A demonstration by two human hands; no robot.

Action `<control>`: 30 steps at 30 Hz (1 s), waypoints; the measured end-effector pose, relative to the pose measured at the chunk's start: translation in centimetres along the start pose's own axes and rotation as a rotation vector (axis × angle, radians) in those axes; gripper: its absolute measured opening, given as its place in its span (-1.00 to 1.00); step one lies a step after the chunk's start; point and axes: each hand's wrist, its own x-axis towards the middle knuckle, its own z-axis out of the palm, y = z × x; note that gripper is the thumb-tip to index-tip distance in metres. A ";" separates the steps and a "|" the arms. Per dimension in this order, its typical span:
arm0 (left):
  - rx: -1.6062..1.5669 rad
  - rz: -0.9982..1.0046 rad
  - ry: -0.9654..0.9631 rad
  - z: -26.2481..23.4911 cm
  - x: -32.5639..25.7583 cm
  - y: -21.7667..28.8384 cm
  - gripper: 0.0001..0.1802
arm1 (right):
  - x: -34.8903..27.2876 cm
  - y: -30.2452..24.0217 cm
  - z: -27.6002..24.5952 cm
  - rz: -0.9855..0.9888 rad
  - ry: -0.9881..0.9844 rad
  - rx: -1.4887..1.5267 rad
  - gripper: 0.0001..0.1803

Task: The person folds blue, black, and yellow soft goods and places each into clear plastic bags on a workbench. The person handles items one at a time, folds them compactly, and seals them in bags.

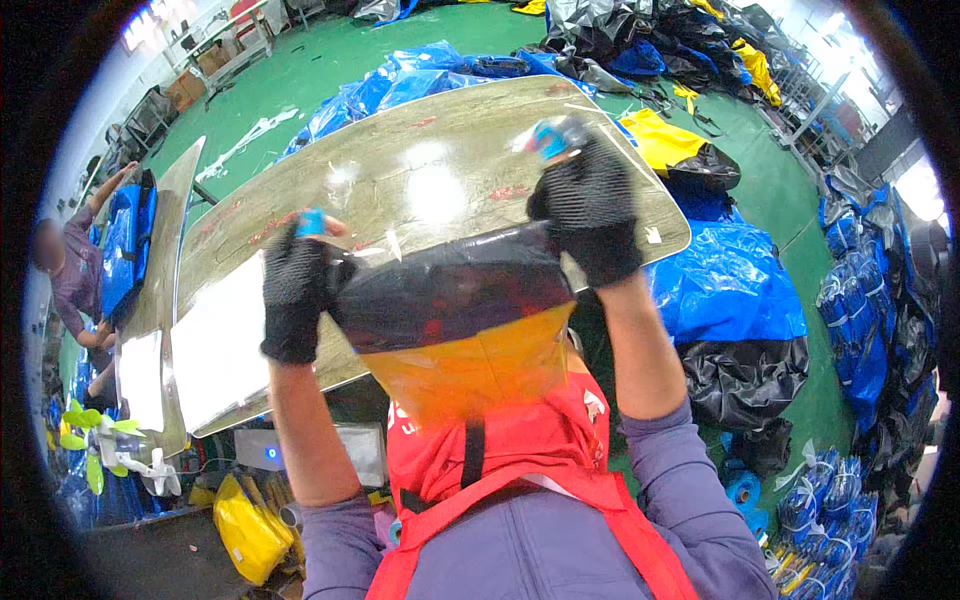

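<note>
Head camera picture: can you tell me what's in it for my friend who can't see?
Two hands in black mesh gloves, left hand and right hand, hold up a black and orange plastic bag over a long worn table. Blue bags lie on the green floor.

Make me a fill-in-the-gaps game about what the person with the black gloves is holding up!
1. Both hands, the left hand and the right hand, wear knitted gloves of the colour ____.
2. The plastic bag held between them is black at the top and ____ at the bottom.
3. Behind the bag lies a long worn table, and the floor around it is ____.
4. The apron on the person's chest is ____.

Missing words: black; orange; green; red
</note>
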 end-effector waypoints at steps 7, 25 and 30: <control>-0.272 -0.514 0.022 -0.7 1.6 -14.7 -0.55 | -7.8 15.0 10.4 0.380 -0.177 -0.383 -0.61; -0.162 -0.249 -0.192 -0.9 0.1 -9.1 -0.63 | 2.6 6.2 17.4 -0.490 -0.805 -0.354 -0.79; -0.488 -0.439 -0.065 -2.1 0.4 -9.4 -0.52 | 13.7 9.8 4.8 0.353 -0.105 -0.565 -0.89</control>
